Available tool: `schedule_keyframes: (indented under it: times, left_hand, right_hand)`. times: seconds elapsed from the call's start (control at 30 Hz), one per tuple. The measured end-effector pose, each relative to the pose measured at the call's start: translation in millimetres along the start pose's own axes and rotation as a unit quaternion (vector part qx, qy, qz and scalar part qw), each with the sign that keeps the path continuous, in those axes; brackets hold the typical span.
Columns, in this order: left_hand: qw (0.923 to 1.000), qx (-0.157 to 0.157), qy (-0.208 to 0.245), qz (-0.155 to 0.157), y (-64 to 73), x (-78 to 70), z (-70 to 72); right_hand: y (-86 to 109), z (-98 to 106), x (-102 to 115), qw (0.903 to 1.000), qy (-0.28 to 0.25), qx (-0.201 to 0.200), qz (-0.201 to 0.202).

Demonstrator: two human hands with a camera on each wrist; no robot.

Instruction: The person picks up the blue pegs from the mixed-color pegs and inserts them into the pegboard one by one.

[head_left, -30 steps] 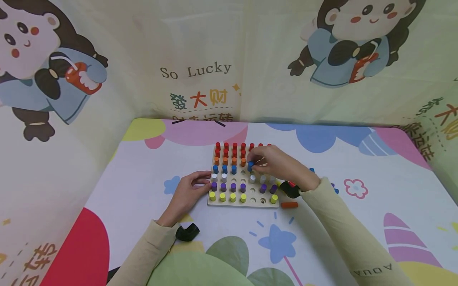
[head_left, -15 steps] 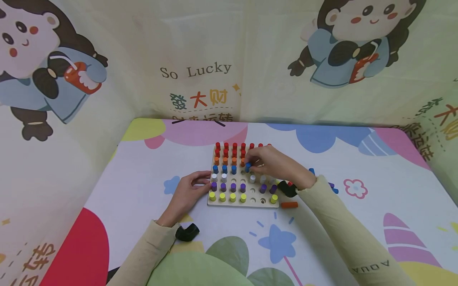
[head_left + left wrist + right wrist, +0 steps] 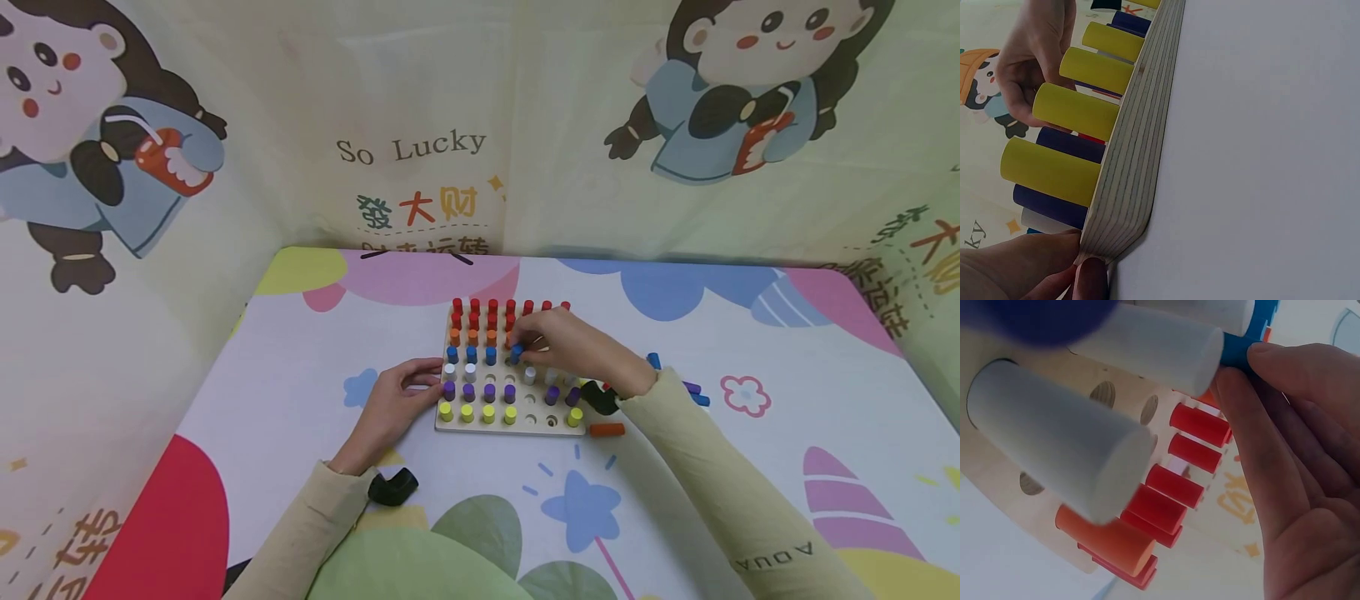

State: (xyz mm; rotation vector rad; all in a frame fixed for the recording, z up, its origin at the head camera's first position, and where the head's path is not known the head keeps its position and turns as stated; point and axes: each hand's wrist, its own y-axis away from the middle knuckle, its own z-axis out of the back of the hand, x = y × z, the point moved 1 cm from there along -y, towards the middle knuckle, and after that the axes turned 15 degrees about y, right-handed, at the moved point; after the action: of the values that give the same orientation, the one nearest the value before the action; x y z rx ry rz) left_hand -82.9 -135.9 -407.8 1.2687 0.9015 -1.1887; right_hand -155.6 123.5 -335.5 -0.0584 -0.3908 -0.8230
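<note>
A wooden pegboard (image 3: 491,427) lies on the table with rows of red, orange, blue, white, purple and yellow pegs. My left hand (image 3: 393,404) grips its left edge; in the left wrist view the thumb and a finger pinch the corner of the layered wood (image 3: 1132,162). Between thumb and index finger, my right hand (image 3: 573,346) holds a blue peg (image 3: 516,354) over the blue row, just right of three standing blue pegs. In the right wrist view that blue peg (image 3: 1235,351) is partly covered by the fingertips and a white peg (image 3: 1154,347).
An orange peg (image 3: 607,430) lies loose by the board's right edge. Blue pegs (image 3: 700,400) and a purple peg (image 3: 692,387) lie farther right, partly behind the right sleeve (image 3: 720,467). Dark wrist pieces show at the left cuff (image 3: 393,487) and the right cuff (image 3: 600,397).
My right hand has shifted slightly left with the blue peg, toward the hole beside the three blue pegs. The left hand stays on the board's edge.
</note>
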Motion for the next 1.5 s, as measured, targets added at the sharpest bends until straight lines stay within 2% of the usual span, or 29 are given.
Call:
schedule_keyframes:
  times: [0.43,0.7,1.03,1.5]
  left_hand:
    - [1.0,-0.001,-0.001,-0.002,0.5,0.7,-1.2]
    - [1.0,-0.001,0.0,-0.005,1.2,1.5,-1.0]
    - [0.9999,0.0,-0.001,-0.011,1.0,1.6,-1.4]
    - [0.9999,0.002,-0.007,-0.015,0.9,3.3,-2.2]
  right_hand:
    - [-1.7,-7.1,1.8,0.9999,0.009,-0.012,0.005]
    - [-2.2,-10.7,1.7,0.9999,-0.009,-0.01,0.005]
    - [-4.5,-13.1,2.1,0.9996,0.025,-0.001,-0.014]
    - [0.3,-11.9,1.6,0.9997,0.019,-0.013,0.002]
